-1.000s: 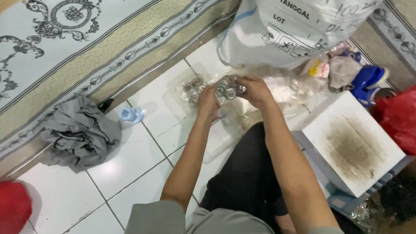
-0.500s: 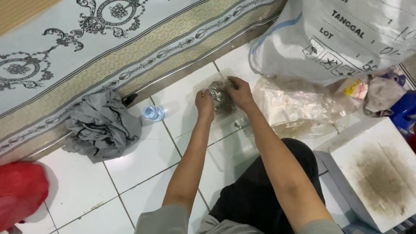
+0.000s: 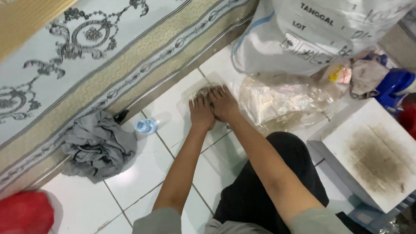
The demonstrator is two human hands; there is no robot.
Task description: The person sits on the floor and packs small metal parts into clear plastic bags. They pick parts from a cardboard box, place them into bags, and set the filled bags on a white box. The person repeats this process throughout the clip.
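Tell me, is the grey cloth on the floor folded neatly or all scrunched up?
Scrunched up: the grey cloth lies in a rumpled heap with many creases.

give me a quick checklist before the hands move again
1. Both hands down on the clear plastic sheet: ok, left hand and right hand side by side.
2. What lies under the palms: cannot tell.
3. Small bottle apart from the left hand: ok.
4. Grey cloth apart from both arms: ok.
5. Clear plastic bag not touching the right hand: cannot tell.
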